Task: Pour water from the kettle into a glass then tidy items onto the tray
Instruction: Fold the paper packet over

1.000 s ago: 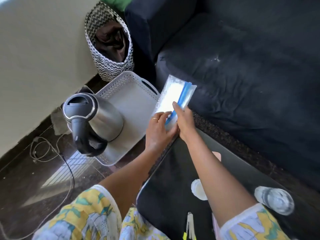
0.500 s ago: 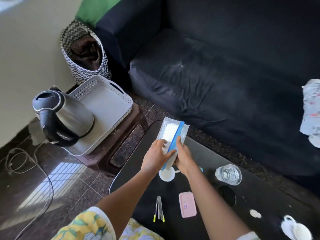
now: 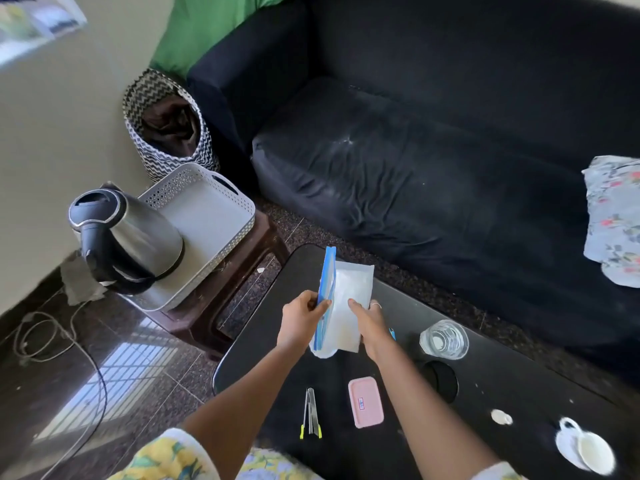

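Both hands pinch a bag (image 3: 346,306) with a blue strip above the black table (image 3: 519,375): left hand (image 3: 300,322) on the strip, right hand (image 3: 370,323) on the other side. The kettle (image 3: 128,237) stands on the tray (image 3: 207,216); the glass (image 3: 444,339) is on the table.

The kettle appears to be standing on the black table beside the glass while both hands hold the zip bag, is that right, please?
Not quite. In the head view the kettle stands on the grey tray on the stool, away from the black table. The rest holds: the glass is on the table, and the left hand and right hand both hold the zip bag.
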Motion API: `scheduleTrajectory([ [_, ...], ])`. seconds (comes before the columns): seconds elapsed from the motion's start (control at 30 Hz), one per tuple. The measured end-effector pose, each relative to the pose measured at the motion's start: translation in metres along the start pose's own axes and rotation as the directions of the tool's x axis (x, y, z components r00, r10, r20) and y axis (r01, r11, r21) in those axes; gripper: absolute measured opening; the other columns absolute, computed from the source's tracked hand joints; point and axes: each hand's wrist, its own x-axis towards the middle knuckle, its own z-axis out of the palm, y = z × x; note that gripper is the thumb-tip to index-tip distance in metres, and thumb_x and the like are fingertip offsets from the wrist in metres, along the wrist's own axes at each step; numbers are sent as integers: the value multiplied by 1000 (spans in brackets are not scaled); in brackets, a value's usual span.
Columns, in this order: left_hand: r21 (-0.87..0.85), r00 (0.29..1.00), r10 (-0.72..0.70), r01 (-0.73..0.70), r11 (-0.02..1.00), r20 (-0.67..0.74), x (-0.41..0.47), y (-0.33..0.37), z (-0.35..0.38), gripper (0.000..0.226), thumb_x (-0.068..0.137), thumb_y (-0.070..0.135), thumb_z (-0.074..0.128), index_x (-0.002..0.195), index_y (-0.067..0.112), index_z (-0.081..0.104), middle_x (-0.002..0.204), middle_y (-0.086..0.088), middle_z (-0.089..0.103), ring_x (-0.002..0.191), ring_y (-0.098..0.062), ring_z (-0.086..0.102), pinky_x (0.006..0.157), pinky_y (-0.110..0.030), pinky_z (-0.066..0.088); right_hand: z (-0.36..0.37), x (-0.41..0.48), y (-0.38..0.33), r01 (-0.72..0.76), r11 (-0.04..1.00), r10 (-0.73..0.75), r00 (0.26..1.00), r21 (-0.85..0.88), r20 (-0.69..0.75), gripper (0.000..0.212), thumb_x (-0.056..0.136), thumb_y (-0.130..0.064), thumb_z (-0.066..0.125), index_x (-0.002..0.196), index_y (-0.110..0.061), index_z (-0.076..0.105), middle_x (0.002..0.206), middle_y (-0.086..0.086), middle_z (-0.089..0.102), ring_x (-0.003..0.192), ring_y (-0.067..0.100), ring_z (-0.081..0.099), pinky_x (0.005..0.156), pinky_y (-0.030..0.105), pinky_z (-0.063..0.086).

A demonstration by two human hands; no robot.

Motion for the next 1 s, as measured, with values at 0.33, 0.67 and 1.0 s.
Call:
scheduleTrajectory([
  [0.33, -91, 996, 91, -90, 992, 0, -3, 20, 4, 19, 96, 21, 52, 101, 7, 64, 85, 0, 60, 68, -7, 51, 53, -3, 40, 0, -24, -27, 327, 903, -360, 930, -279, -75, 32, 76, -60, 57, 71, -28, 57, 94, 2, 72, 88, 23, 66, 85, 42, 52],
  [0.67, 111, 992, 119, -122, 986, 32, -14, 19, 9, 24, 95, 16, 49, 110, 8, 66, 103, -9, 69, 79, -14, 55, 68, -22, 41, -9, -37, -22, 242, 836, -395, 888, -492, -235, 7, 84, -9, 54, 77, -7, 54, 84, 12, 63, 77, 31, 56, 61, 31, 37],
  [1.0, 179, 981, 191, -192, 965, 27, -15, 34, 15, 9, 85, 18, 63, 85, 8, 63, 76, -1, 59, 69, -18, 53, 60, -26, 38, -23, -64, -22, 445, -24, -601, 709, -895, 369, 29, 92, -3, 42, 115, -2, 60, 118, 13, 58, 114, 28, 49, 101, 36, 38],
])
